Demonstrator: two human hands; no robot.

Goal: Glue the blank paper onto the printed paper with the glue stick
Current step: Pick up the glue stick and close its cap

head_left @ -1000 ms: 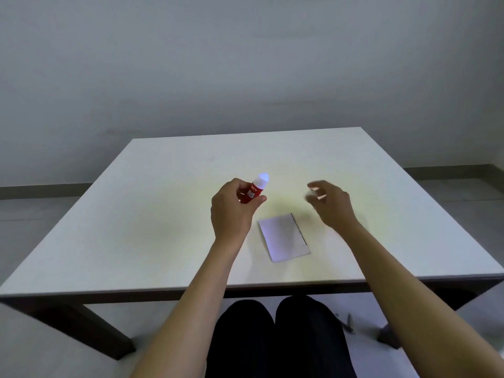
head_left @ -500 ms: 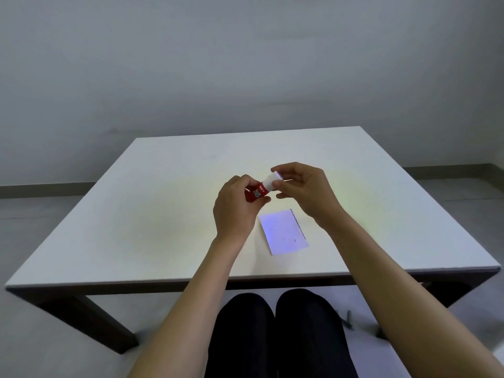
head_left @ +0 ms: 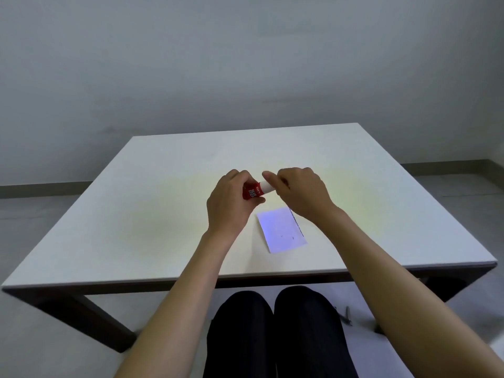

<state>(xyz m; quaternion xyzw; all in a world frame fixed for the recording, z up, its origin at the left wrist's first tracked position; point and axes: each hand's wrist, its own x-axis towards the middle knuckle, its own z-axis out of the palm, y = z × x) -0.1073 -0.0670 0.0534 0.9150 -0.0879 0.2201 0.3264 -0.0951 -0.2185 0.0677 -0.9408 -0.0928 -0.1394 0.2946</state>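
A red glue stick (head_left: 252,192) with white lettering is held above the middle of the white table (head_left: 136,214). My left hand (head_left: 229,205) grips its red body. My right hand (head_left: 300,193) pinches its white cap (head_left: 266,186) from the right. Below both hands a small white paper (head_left: 281,230) lies flat on the table, with a thin dark printed edge showing along its right side. Whether that is one sheet or two stacked sheets I cannot tell.
The table's front edge (head_left: 245,278) runs just beyond my dark-trousered knees (head_left: 272,323). A grey wall stands behind the table. A small thin object (head_left: 348,315) lies on the floor under the table's right side.
My right hand has come in from the right and closed on the cap of the glue stick, which has tipped from upright towards horizontal. The paper has stayed put.
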